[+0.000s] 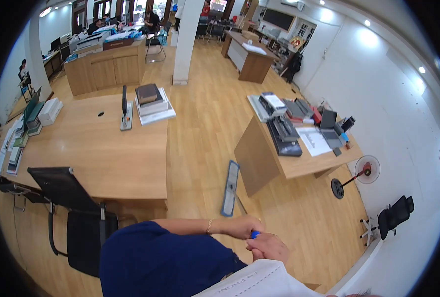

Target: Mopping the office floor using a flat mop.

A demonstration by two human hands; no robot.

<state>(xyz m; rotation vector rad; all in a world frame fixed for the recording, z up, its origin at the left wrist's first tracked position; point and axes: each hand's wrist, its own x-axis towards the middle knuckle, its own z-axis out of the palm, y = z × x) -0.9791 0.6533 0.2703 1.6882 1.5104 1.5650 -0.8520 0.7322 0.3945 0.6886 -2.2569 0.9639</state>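
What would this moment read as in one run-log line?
left hand: gripping mop handle | right hand: gripping blue handle end | flat blue-grey rectangular mop head: on wooden floor, between two desks

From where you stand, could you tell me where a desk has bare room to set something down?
The large desk is bare between the book stack and the black chair; its left edge is lined with books. The right desk is crowded, free only at its near end.
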